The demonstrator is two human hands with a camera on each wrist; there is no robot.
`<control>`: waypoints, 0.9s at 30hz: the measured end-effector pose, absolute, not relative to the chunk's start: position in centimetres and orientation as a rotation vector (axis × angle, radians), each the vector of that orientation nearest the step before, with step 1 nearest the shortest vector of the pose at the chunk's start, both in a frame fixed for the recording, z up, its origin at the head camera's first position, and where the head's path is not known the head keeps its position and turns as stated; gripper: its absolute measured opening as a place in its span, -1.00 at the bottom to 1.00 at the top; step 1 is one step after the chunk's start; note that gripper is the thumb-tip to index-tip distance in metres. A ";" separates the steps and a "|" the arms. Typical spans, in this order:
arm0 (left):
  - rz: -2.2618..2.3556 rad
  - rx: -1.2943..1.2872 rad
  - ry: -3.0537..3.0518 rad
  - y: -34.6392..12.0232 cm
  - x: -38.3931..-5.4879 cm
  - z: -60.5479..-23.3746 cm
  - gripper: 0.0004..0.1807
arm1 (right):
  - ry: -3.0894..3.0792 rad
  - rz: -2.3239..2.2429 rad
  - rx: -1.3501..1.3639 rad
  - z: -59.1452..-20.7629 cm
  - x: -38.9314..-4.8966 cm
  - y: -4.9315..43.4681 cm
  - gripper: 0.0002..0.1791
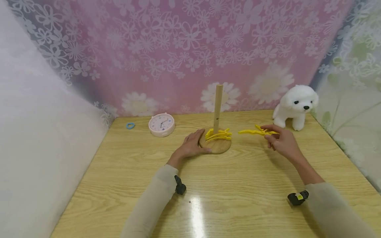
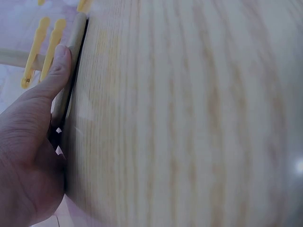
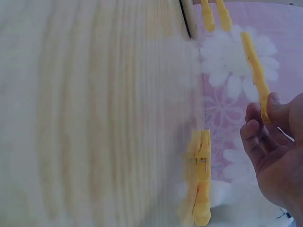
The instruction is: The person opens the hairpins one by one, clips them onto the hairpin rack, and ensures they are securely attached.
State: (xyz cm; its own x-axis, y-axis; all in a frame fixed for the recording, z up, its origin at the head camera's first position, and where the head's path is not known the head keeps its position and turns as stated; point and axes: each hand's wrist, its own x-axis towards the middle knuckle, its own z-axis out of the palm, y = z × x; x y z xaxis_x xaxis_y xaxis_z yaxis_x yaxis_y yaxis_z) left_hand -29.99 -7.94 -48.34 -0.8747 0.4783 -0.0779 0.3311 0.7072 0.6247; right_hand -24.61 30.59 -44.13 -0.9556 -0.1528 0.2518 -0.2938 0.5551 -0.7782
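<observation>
A round wooden stand (image 1: pixel 218 147) with an upright post (image 1: pixel 218 105) is on the table. Around the foot of its post lie yellow slim plastic pieces (image 1: pixel 219 135), seen edge-on in the left wrist view. My left hand (image 1: pixel 191 145) holds the stand's left rim, with the thumb (image 2: pixel 59 66) over its edge. To the right, my right hand (image 1: pixel 281 142) pinches one end of a yellow slim piece (image 3: pixel 255 71) between thumb and fingers, its far end pointing toward the post. Another yellow piece (image 3: pixel 202 179) appears below this hand in the right wrist view.
A white plush dog (image 1: pixel 297 104) sits at the back right, just behind my right hand. A pink round clock (image 1: pixel 161 125) and a small blue ring (image 1: pixel 130 125) are at the back left. A pink flowered curtain (image 1: pixel 178 59) hangs behind the table.
</observation>
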 end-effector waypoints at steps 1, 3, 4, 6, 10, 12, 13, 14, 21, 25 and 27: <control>0.915 0.646 2.683 -7.9 -30.0 -48.3 0.18 | -2.621 1.355 0.382 -44.1 -24.8 30.3 -0.66; 0.914 0.647 2.684 -7.9 -30.1 -48.4 0.18 | -2.606 1.363 0.367 -43.9 -25.1 29.7 -0.69; 0.913 0.648 2.684 -8.0 -30.1 -48.3 0.19 | -2.601 1.370 0.356 -43.8 -25.2 29.4 -0.71; 0.911 0.651 2.683 -8.0 -30.1 -48.3 0.19 | -2.594 1.355 0.331 -43.7 -25.4 28.8 -0.74; 0.911 0.652 2.681 -7.9 -30.1 -48.2 0.18 | -2.587 1.316 0.305 -43.6 -25.8 27.6 -0.75; 0.913 0.651 2.681 -8.0 -30.1 -48.3 0.18 | -2.576 1.314 0.298 -43.5 -26.1 27.0 -0.75; 0.915 0.652 2.681 -8.0 -30.0 -48.2 0.18 | -2.568 1.326 0.292 -43.5 -26.2 26.7 -0.75; 0.917 0.653 2.681 -8.0 -30.0 -48.2 0.18 | -2.559 1.338 0.284 -43.5 -26.3 26.4 -0.75; 0.922 0.660 2.676 -8.1 -30.0 -48.2 0.18 | -2.490 1.434 0.234 -43.8 -27.0 24.6 -0.75; 0.909 0.659 2.681 -8.1 -30.1 -48.4 0.18 | -2.459 1.472 0.222 -44.0 -27.4 23.7 -0.76; 0.906 0.659 2.681 -8.0 -30.1 -48.4 0.18 | -2.450 1.483 0.205 -44.0 -27.5 23.3 -0.76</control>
State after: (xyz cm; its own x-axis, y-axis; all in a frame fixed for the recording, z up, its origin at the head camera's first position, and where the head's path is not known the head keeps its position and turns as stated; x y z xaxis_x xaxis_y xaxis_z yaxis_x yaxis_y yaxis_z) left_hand -30.12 -8.05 -48.41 -0.8710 0.4853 -0.0761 0.3396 0.7069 0.6204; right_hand -27.55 23.30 -44.04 -0.9536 0.0185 0.3004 -0.2575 0.4664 -0.8462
